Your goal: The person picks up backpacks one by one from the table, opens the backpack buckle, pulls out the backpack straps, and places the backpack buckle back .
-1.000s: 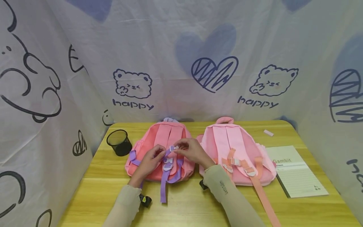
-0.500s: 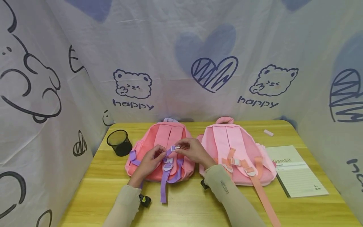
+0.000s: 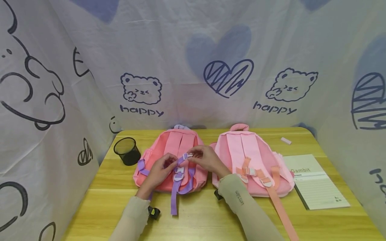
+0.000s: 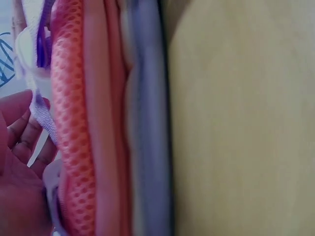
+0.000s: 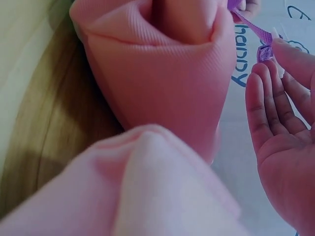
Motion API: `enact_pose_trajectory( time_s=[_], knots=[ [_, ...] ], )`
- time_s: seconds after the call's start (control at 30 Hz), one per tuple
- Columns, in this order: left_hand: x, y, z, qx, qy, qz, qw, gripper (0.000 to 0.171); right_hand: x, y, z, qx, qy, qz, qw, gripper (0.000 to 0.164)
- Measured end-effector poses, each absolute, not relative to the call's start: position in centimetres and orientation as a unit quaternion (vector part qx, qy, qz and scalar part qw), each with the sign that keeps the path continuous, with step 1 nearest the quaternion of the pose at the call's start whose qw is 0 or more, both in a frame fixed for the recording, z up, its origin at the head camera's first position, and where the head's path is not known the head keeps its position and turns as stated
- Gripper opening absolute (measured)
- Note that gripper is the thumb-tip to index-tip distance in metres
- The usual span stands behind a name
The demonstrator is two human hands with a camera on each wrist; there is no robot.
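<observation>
A coral-pink backpack (image 3: 173,144) lies on the table with its strap side up. My left hand (image 3: 161,169) pinches a purple webbing strap (image 3: 181,160) over the bag; the same strap (image 4: 43,117) runs past the fingers in the left wrist view. At the strap's end, my right hand (image 3: 208,160) pinches a small pale buckle piece (image 3: 186,156) between thumb and fingertips. In the right wrist view, purple webbing (image 5: 261,34) leads to those fingertips. Another white buckle piece (image 3: 179,174) on purple webbing rests on the bag just below the hands.
To the right lies a light-pink backpack (image 3: 243,147) with orange straps (image 3: 280,207). Further right are a notebook (image 3: 319,187) and a small pink block (image 3: 285,141). A black mesh cup (image 3: 129,156) stands left. Printed curtains (image 3: 187,110) surround the table (image 3: 193,221).
The right hand has shifted slightly up and to the right with the buckle piece, drawing the purple strap out a little. The left hand stays almost in place, still pinching the strap.
</observation>
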State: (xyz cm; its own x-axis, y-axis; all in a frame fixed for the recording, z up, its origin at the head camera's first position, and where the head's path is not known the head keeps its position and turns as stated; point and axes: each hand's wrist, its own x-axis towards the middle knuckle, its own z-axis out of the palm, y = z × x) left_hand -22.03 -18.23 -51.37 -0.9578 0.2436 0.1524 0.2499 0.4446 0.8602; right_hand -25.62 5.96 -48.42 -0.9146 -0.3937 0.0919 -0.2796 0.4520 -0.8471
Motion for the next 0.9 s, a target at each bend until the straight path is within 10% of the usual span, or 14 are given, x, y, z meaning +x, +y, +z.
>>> enact_pose_trajectory(
  time_s=[0.9],
  knots=[
    [-21.8,-20.5,-52.7,-0.171,-0.89,-0.422,0.04,0.014,-27.0,6.2,-51.2,-0.211,0.876,-0.432,0.021,0.022]
  ],
)
